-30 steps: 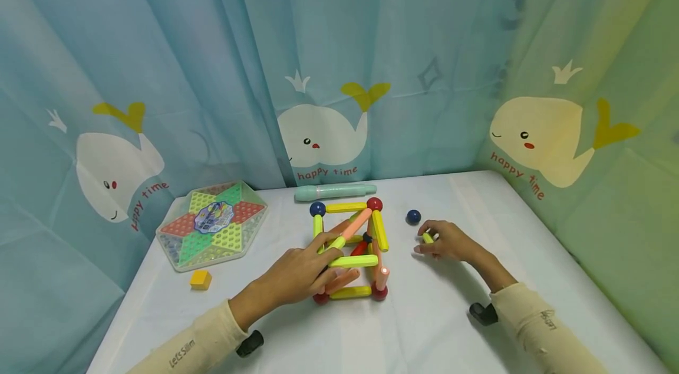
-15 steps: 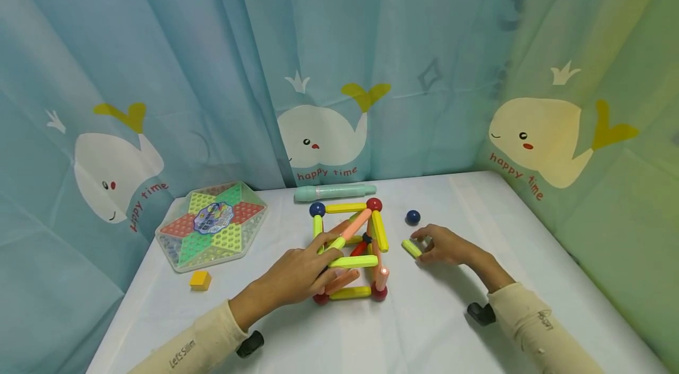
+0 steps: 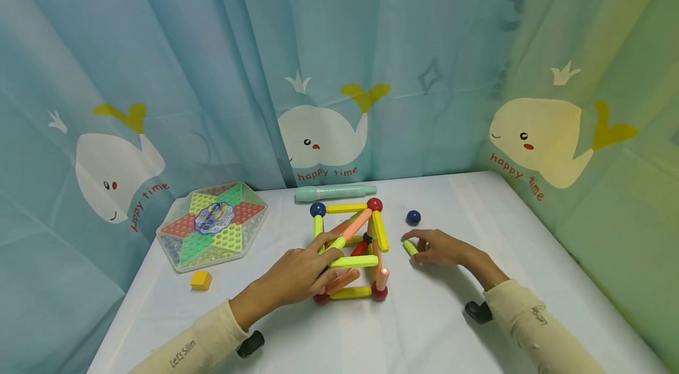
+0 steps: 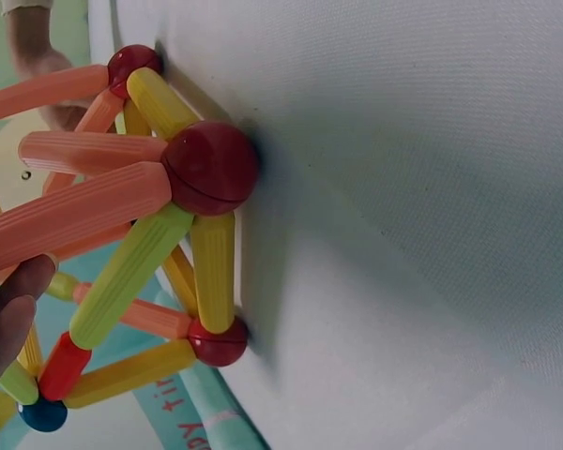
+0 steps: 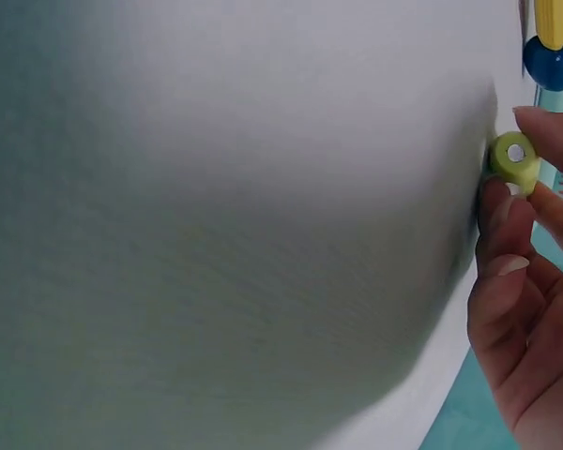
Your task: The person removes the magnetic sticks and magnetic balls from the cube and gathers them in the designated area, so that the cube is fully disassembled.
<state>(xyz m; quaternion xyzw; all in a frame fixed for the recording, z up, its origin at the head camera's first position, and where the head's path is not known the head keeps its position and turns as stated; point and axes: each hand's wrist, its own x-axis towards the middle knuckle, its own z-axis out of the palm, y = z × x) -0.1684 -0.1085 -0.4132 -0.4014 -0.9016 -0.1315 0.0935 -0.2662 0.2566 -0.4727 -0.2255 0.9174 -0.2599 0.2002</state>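
A frame of magnetic sticks and balls [image 3: 354, 261] stands mid-table in the head view, with orange, yellow, yellow-green and red sticks. My left hand [image 3: 297, 272] grips it at the near left, fingers around sticks on its upper part. The left wrist view shows dark red balls [image 4: 211, 169] at corners, with fingertips on the left edge. Right of the frame, my right hand [image 3: 442, 248] pinches a short yellow-green magnetic stick [image 3: 410, 247] at the tabletop. Its round end [image 5: 514, 155] with a silver disc faces the right wrist camera. A loose dark blue ball [image 3: 413, 217] lies just beyond this hand.
Behind the frame lies a pale green pen-like tube [image 3: 335, 192]. A hexagonal Chinese checkers board [image 3: 212, 225] is at the back left, with a yellow-orange block [image 3: 200, 280] in front of it. Curtains [image 3: 424, 20] enclose the table's back and sides.
My right hand has moved a little left and brought the yellow-green stick down to the table, closer to the frame. The left hand and the frame stay where they were.
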